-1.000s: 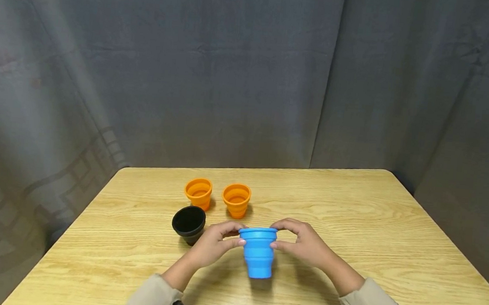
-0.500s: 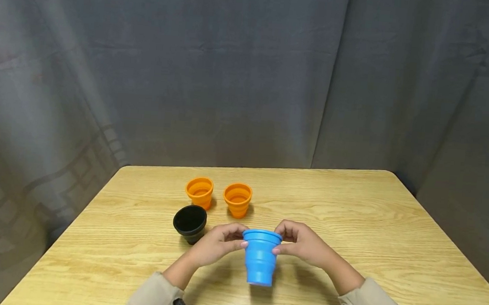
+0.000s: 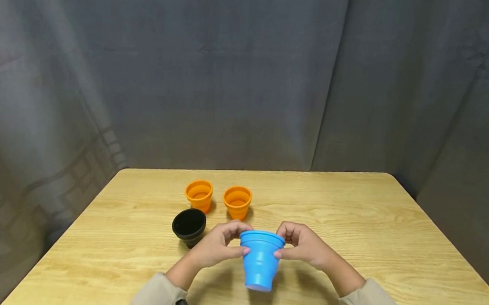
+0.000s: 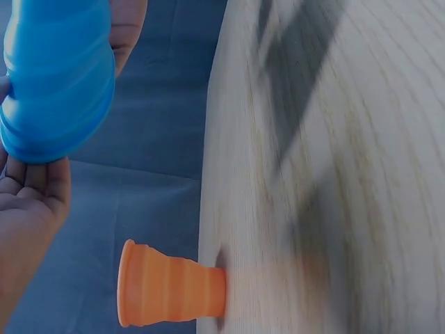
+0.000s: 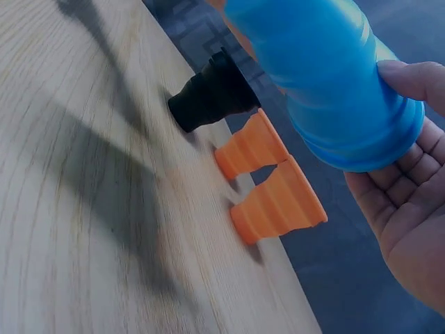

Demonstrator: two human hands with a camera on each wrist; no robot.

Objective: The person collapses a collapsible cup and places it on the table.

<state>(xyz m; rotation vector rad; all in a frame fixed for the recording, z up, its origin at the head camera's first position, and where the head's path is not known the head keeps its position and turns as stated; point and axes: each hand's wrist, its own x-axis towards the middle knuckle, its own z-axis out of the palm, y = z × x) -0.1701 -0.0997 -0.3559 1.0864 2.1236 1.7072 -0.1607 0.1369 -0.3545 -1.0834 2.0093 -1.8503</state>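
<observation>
A blue collapsible cup (image 3: 260,264), drawn out to its full ribbed height, is held above the table between both hands. My left hand (image 3: 220,246) pinches its rim from the left, thumb on the near wall and fingers behind. From the right, my right hand (image 3: 306,246) grips the rim the same way. The cup's base tips toward me in the head view, and its inside is hidden. Both wrist views show the blue cup (image 4: 59,76) off the wood, with the right hand's fingers (image 5: 410,174) curled behind its rim.
A black collapsible cup (image 3: 189,225) stands upright just left of my left hand. Behind it are two orange collapsible cups, one at left (image 3: 199,194) and one at right (image 3: 237,202). Grey curtains (image 3: 216,73) hang beyond the wooden table (image 3: 352,204).
The blue cup has tilted, its base swinging down and toward me so that its underside now shows. Both hands keep their hold and have shifted only slightly. The other cups stay put.
</observation>
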